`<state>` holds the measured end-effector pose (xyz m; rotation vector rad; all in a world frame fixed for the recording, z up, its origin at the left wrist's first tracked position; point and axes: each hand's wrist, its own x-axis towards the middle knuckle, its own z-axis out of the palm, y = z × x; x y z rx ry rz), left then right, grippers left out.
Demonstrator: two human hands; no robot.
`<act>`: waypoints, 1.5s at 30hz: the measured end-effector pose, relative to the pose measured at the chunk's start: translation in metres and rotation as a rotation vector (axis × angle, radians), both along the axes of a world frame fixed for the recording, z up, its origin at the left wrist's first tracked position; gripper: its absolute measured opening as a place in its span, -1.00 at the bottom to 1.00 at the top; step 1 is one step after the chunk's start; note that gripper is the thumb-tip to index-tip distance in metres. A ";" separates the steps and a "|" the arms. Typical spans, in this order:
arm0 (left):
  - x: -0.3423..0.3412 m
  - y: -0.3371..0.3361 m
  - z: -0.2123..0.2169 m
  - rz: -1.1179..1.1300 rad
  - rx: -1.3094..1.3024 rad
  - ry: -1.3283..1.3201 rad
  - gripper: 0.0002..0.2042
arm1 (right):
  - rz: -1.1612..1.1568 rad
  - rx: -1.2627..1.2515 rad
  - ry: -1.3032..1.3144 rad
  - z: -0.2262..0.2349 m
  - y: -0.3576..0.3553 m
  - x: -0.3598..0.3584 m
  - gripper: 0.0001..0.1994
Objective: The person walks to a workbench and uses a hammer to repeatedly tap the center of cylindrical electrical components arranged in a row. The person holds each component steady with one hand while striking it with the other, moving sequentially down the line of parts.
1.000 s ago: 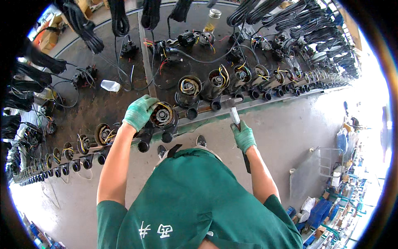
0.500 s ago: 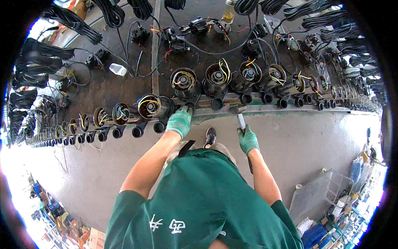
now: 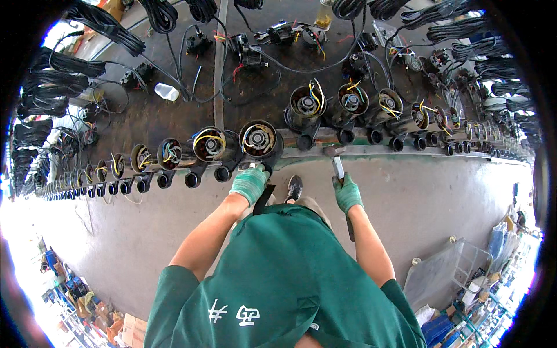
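My left hand (image 3: 249,183), in a green knit glove, is closed round the short tube at the near end of a dark motor housing (image 3: 278,145). Copper-coloured windings and a pale wire show inside its round open top. The housing stands at the bench's near edge, right beside another motor housing (image 3: 209,144) with yellow wires. My right hand (image 3: 348,193), gloved alike, grips a hammer (image 3: 338,167) by its handle. The hammer's head points at the bench edge, and the handle's end shows below my wrist.
More motor housings (image 3: 306,102) line the edge of the dark bench (image 3: 156,124) both ways. Bundled black cables (image 3: 159,16) hang along the far side. Switch parts (image 3: 246,52) with wires and a white plastic cup (image 3: 166,91) lie between. A flat cart (image 3: 435,271) stands behind at right.
My left hand has drawn the motor housing toward me and slightly left, out of its place in the row. The right hand with the hammer has hardly moved.
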<state>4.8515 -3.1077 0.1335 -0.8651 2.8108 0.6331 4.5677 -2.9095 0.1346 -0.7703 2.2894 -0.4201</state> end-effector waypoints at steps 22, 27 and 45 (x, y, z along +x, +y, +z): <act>0.005 -0.124 0.116 -0.002 -0.099 0.534 -0.70 | 0.292 -0.303 -0.005 0.183 -0.094 0.111 -0.73; 0.006 -0.136 0.103 0.021 -0.082 0.553 -0.79 | 0.382 0.001 0.043 0.171 -0.113 0.129 -0.67; 0.011 -0.138 0.101 0.020 -0.074 0.476 -0.73 | 0.221 -0.104 0.055 0.155 -0.110 0.127 -0.70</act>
